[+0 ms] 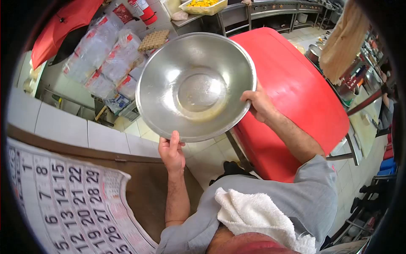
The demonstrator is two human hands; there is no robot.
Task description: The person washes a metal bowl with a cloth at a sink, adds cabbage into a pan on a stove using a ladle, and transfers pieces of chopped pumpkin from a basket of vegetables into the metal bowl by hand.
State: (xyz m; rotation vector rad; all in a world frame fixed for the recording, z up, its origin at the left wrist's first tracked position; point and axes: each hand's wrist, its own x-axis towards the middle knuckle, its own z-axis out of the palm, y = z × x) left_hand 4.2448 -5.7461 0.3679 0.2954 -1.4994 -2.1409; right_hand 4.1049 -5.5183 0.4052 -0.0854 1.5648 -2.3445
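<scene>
Steel bowl (201,89), wide and tilted with its hollow toward the wearer, is held up in mid-scene; left hand (171,154) grips its near rim, right hand (260,103) its right rim, thumb over the lip; fingers beneath are mostly hidden, seemingly curled; red surface (300,93) spreads right; wrapped packs (114,63) sit far left; calendar (76,199) hangs near left.

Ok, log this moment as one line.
held: wide round silver metal bowl; left hand: gripping rim; right hand: gripping rim; interior: facing camera; beside: large smooth red surface
</scene>
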